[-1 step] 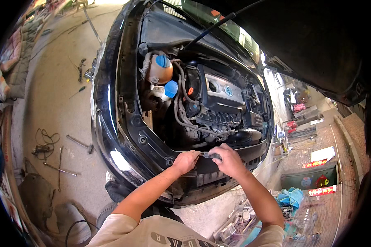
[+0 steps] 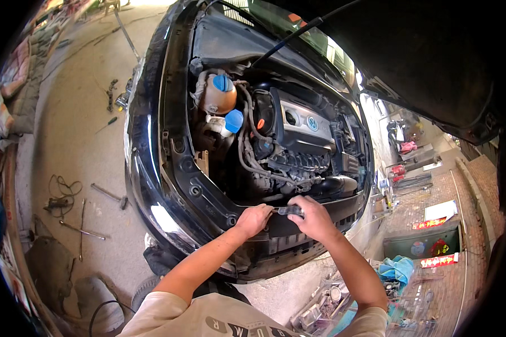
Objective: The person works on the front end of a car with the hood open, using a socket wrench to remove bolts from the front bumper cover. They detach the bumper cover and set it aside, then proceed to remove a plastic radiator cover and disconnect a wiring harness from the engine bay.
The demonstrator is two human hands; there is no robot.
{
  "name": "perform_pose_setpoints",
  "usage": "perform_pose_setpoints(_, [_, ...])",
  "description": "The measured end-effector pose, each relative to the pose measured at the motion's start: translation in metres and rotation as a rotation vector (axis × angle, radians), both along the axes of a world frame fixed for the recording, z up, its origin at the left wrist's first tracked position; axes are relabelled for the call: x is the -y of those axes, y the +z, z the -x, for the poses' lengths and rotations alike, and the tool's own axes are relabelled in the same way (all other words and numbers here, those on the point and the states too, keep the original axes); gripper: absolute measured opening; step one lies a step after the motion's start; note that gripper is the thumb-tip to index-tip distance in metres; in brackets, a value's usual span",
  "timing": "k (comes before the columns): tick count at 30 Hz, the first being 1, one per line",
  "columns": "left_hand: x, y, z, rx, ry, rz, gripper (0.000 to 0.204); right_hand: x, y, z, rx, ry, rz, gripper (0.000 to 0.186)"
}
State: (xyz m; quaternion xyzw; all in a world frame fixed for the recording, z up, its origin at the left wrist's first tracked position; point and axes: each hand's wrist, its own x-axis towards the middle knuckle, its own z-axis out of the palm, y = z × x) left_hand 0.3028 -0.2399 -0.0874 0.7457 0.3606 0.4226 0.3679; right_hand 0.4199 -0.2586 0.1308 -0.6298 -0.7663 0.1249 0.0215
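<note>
My right hand (image 2: 312, 218) is closed around a short tool with a dark handle (image 2: 290, 210), which looks like a screwdriver. Its narrow end points left, toward the fingertips of my left hand (image 2: 254, 219). Those fingers are pinched together at the inner edge of the black front panel (image 2: 208, 203) of a car; what they hold is hidden. Both hands are at the front of the open engine bay. Beyond them sits the engine with its silver-and-black cover (image 2: 303, 124). To its left are a brownish reservoir (image 2: 218, 101) with a blue cap and a second blue cap (image 2: 233, 121).
A prop rod (image 2: 289, 40) runs up to the raised hood (image 2: 427, 62) at upper right. Long-handled tools (image 2: 81, 230) and a hammer-like tool (image 2: 109, 195) lie on the floor at left. A green bin (image 2: 396, 247), blue cloth (image 2: 396, 269) and removed parts (image 2: 320, 303) are at lower right.
My right hand has turned slightly on the tool, and more of the dark handle shows. My left hand stays in nearly the same place.
</note>
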Motion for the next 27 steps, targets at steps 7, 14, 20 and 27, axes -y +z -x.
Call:
perform_pose_setpoints(7, [0.000, 0.010, 0.001, -0.031, 0.016, 0.119, 0.018, 0.004, -0.006, -0.008, 0.015, -0.058, 0.033, 0.026])
perform_pose_setpoints(14, [0.000, 0.003, -0.004, -0.089, -0.020, 0.161, 0.023, 0.001, -0.007, -0.007, 0.096, -0.176, -0.004, 0.033])
perform_pose_setpoints(20, [0.002, 0.012, 0.003, 0.059, 0.051, 0.061, 0.025, 0.004, 0.000, -0.004, -0.025, -0.030, 0.011, 0.021])
perform_pose_setpoints(27, [-0.003, 0.023, 0.002, -0.144, -0.028, 0.238, 0.020, 0.006, -0.008, -0.009, 0.067, -0.188, 0.104, 0.029])
